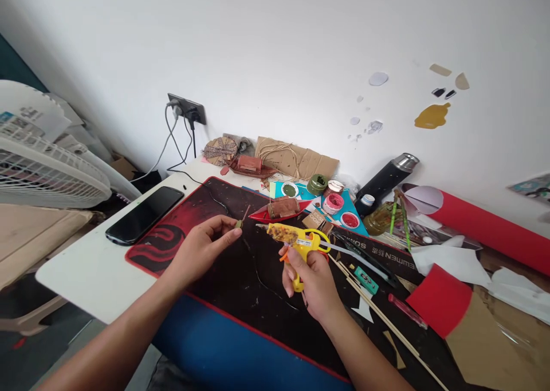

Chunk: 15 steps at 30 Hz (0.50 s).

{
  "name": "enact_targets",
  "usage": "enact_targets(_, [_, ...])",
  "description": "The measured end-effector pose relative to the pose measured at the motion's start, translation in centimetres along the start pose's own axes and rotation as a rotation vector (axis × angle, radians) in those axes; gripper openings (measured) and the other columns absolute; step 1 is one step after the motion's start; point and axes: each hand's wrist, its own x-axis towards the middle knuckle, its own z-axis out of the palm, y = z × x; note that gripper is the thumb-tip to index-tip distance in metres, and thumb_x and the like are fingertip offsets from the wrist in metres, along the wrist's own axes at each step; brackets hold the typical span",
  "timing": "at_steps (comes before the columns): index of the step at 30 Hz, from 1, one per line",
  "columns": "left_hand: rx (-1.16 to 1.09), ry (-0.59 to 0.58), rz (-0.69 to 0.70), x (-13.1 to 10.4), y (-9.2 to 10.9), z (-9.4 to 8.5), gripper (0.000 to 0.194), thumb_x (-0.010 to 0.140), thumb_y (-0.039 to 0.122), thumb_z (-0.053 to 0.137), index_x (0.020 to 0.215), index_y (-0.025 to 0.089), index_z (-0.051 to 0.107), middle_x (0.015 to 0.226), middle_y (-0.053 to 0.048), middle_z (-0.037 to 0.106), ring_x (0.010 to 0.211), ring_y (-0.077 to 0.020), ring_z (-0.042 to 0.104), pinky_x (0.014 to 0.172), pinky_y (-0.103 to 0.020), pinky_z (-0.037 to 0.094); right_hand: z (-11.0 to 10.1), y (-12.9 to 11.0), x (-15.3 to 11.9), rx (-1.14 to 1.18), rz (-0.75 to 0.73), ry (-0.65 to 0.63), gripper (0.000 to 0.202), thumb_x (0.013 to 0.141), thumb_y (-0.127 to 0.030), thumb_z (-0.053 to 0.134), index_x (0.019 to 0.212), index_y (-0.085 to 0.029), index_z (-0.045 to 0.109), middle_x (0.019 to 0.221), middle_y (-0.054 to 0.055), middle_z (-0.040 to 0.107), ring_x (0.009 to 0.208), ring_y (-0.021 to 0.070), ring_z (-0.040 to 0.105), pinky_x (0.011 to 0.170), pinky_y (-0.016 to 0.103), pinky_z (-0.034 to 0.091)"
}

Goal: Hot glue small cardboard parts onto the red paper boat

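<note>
My right hand (311,279) is wrapped round the handle of a yellow hot glue gun (287,235), its nozzle pointing left and a glue stick (344,249) jutting from its back. Between the thumb and fingers of my left hand (206,245) is a thin brown stick (246,212) with a small olive-green piece at its lower end. The nozzle is a short way right of that piece, apart from it. Just behind stands a small red model boat (283,208) with a brown cover.
Paint jars (333,203) stand behind on blue paper. A second model boat (249,165) and cardboard (296,156) lie by the wall. A phone (145,214) rests at left, with a fan (47,156) beyond. Long wooden sticks (387,322) and red paper (440,299) lie at right.
</note>
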Motion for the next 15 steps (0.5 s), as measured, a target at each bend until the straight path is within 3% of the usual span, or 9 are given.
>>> enact_targets(7, [0.050, 0.028, 0.002, -1.1, -0.6, 1.5, 0.049, 0.087, 0.068, 0.069, 0.100, 0.021, 0.075, 0.074, 0.000, 0.068, 0.069, -0.0195, 0.061, 0.065, -0.029, 0.047, -0.8, 0.7, -0.3, -0.172, -0.090, 0.105, 0.065, 0.087, -0.077, 0.075, 0.104, -0.014, 0.074, 0.055, -0.005, 0.056, 0.043, 0.0129, 0.054, 0.049, 0.027, 0.044])
enact_targets(15, [0.152, -0.010, 0.025, -1.6, -0.8, 2.4, 0.045, 0.090, 0.065, 0.068, 0.102, 0.022, 0.075, 0.074, 0.001, 0.067, 0.068, -0.0188, 0.060, 0.065, -0.029, 0.047, -0.8, 2.1, -0.5, -0.329, -0.122, 0.141, 0.059, 0.096, -0.075, 0.065, 0.078, -0.019, 0.067, 0.048, -0.004, 0.052, 0.043, 0.0123, 0.051, 0.047, 0.025, 0.039])
